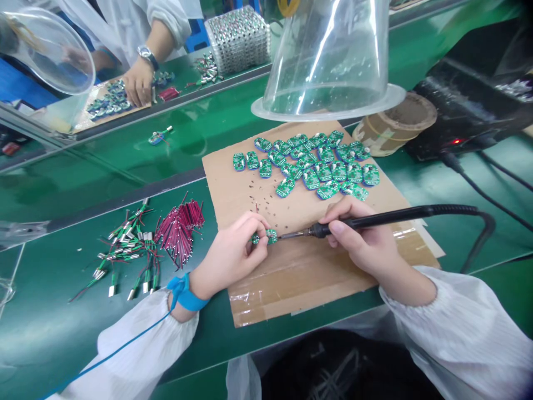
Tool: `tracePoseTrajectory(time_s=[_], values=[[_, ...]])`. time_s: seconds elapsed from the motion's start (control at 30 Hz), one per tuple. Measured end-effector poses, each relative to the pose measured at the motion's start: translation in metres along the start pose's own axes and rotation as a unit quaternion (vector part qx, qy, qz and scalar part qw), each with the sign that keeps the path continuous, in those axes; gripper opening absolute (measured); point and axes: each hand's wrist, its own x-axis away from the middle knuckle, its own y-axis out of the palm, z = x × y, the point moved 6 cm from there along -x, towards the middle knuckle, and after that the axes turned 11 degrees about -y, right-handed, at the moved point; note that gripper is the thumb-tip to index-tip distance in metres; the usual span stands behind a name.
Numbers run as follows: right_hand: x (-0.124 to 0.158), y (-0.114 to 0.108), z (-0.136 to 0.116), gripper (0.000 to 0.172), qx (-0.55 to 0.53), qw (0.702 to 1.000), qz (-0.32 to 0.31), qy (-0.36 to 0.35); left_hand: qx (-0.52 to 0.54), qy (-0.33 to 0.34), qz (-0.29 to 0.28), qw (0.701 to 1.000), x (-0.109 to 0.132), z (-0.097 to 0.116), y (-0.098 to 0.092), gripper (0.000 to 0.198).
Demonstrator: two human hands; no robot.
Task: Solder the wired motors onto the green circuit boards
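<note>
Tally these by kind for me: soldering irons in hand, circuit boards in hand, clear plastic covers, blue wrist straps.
Soldering iron in the right hand: 1
Green circuit board in the left hand: 1
Clear plastic covers: 2
Blue wrist strap: 1
Total: 5

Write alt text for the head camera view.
The left hand pinches a small green circuit board while the right hand points a soldering iron at it. More boards lie on a cardboard sheet, with bundled red wires beside it.
</note>
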Motion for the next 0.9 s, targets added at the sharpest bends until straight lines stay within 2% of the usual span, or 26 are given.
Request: tracePoseTrajectory(time_s=[0.13, 0.27, 0.33, 0.53, 0.9], values=[[0.002, -0.001, 0.002, 0.008, -0.027, 0.999, 0.022, 0.004, 0.002, 0.003, 0.001, 1.000, 0.000, 0.000, 0.000, 0.008], [0.002, -0.009, 0.004, 0.009, -0.091, 0.991, 0.102, 0.003, 0.000, 0.004, 0.002, 1.000, 0.001, 0.000, -0.001, 0.007], [0.002, -0.011, 0.005, 0.009, -0.106, 0.987, 0.121, 0.006, -0.001, 0.002, 0.001, 1.000, 0.001, 0.000, -0.001, 0.006], [0.001, -0.006, 0.000, 0.009, -0.049, 0.997, 0.064, 0.000, 0.000, 0.003, -0.005, 1.000, 0.000, 0.000, -0.002, 0.005], [0.001, -0.004, -0.001, 0.008, -0.033, 0.999, 0.036, -0.006, -0.011, -0.009, 0.010, 1.000, 0.001, -0.001, 0.000, 0.006]])
